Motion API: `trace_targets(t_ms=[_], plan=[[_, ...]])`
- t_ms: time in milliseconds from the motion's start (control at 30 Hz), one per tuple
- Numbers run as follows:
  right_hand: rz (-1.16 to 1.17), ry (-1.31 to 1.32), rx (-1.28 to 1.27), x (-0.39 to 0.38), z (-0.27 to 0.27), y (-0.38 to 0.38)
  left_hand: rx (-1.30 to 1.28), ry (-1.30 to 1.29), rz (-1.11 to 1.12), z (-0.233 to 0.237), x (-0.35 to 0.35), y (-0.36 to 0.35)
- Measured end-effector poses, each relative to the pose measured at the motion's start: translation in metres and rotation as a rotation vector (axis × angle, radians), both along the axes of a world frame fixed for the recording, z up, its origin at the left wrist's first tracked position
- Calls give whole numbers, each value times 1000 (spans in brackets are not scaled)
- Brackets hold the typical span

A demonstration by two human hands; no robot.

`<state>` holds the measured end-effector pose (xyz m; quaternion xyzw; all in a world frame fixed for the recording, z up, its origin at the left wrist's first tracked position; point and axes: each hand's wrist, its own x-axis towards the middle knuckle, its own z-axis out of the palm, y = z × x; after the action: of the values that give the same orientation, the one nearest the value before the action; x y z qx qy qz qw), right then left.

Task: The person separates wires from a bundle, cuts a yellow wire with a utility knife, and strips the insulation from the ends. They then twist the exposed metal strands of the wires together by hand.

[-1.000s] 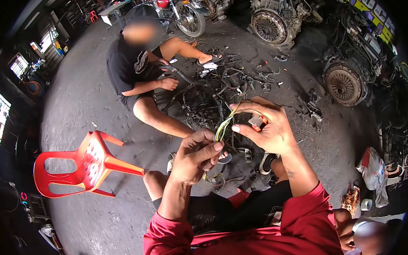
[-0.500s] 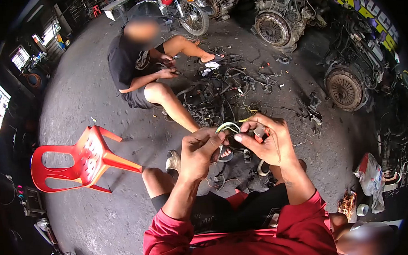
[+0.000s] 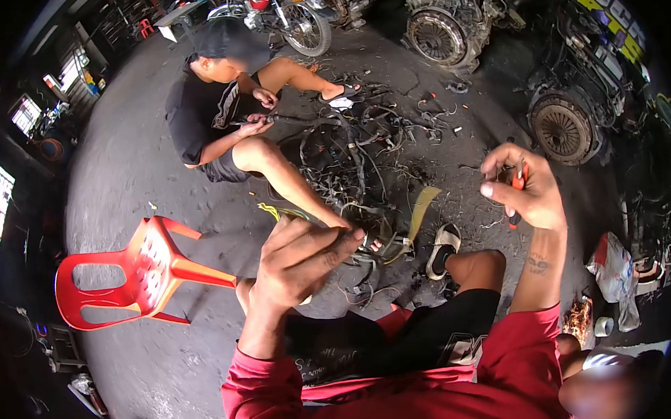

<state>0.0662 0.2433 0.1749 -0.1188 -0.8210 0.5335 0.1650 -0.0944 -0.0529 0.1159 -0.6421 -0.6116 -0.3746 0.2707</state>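
Observation:
My left hand [image 3: 296, 261] is closed on a few thin wires; yellow-green ends [image 3: 271, 210] stick out above its knuckles. A translucent yellowish strip [image 3: 422, 211] shows to the right of that hand, over the floor. My right hand [image 3: 522, 188] is raised at the right, its fingers curled round a small tool with red-orange handles [image 3: 519, 177]. The two hands are well apart. Below and beyond them lies a tangle of dark wiring harnesses [image 3: 355, 155] on the floor.
A co-worker [image 3: 209, 117] in dark clothes sits at the upper left, handling a dark cable. A red plastic chair [image 3: 145, 272] stands at the left. Engine parts [image 3: 566, 129] and a motorcycle [image 3: 295, 22] are farther back. Another person [image 3: 606, 385] is at the lower right.
My hands have parted: the right moved up and right with the red-handled tool, the left moved left and down with the wires. The co-worker's hands moved, and a long cable now shows there.

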Motion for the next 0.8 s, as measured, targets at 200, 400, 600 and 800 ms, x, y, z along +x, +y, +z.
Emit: trace_targets(t_ms=[200, 400, 600, 800], plan=[[402, 122, 76, -26, 1, -70, 59, 41, -16, 0, 8, 7], [555, 34, -71, -38, -27, -92, 156, -4, -52, -8, 12, 2], [480, -160, -322, -39, -32, -97, 160, -4, -77, -5, 14, 5], [453, 87, -196, -35, -46, -102, 156, -95, -81, -24, 9, 7]])
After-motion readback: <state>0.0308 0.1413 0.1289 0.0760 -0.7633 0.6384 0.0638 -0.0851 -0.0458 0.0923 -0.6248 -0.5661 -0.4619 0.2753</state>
